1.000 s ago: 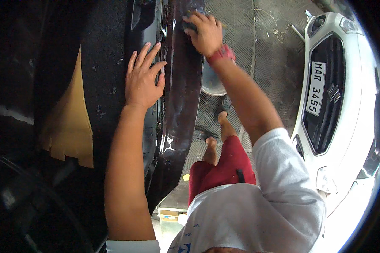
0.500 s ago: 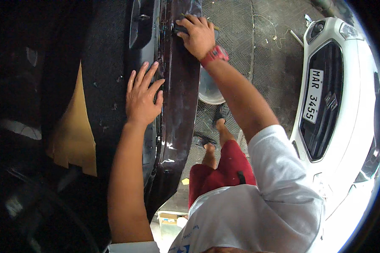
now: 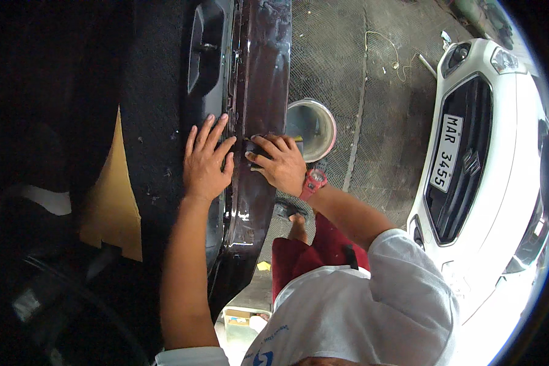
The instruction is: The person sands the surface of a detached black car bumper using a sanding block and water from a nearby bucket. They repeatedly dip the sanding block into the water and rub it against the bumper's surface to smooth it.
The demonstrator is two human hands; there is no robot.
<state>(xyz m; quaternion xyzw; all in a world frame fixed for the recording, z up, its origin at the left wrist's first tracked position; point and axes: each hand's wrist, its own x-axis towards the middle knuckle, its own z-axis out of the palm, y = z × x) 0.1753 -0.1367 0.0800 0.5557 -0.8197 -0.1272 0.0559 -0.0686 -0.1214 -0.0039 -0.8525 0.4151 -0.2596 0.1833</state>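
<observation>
Along the dark maroon car bumper (image 3: 265, 79), which has wet-looking smears, my right hand (image 3: 282, 166) presses a dark flat sanding pad (image 3: 254, 148) against the painted top. Its fingers curl over the pad, hiding most of it; a yellowish edge shows beside the knuckles. My left hand (image 3: 206, 169) lies with fingers spread on the black plastic trim (image 3: 208, 73) of the car's cargo opening, just left of the bumper, and holds nothing.
A round bucket (image 3: 330, 131) stands on the textured floor right of the bumper. A white car (image 3: 500, 183) is parked farther right. Brown cardboard (image 3: 117, 207) lies on the dark cargo carpet. A thin cord (image 3: 396, 64) trails on the floor, and a pale bin (image 3: 241, 329) sits near me.
My right hand has slid the pad along the bumper toward me, now beside my left hand. My left hand shows slightly lower in view, still on the trim. More of the bucket shows.
</observation>
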